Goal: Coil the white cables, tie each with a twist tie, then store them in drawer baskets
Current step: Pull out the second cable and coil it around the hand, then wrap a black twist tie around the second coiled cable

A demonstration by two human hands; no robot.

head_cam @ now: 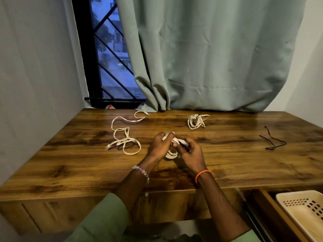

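Both hands meet over the middle of the wooden desk (pixel 227 165). My left hand (pixel 160 145) grips a coiled white cable (pixel 171 154), whose loops hang below the fingers. My right hand (pixel 189 151) pinches something dark at the top of that coil; I cannot tell whether it is a twist tie. A loose, uncoiled white cable (pixel 125 135) sprawls on the desk to the left. A coiled white cable with a black tie (pixel 196 121) lies at the back. Black twist ties (pixel 274 140) lie on the right of the desk.
A cream perforated basket (pixel 304 212) sits in the open drawer at the lower right. A green curtain (pixel 209 58) hangs behind the desk, beside a barred window (pixel 108 58). A white wall runs along the left.
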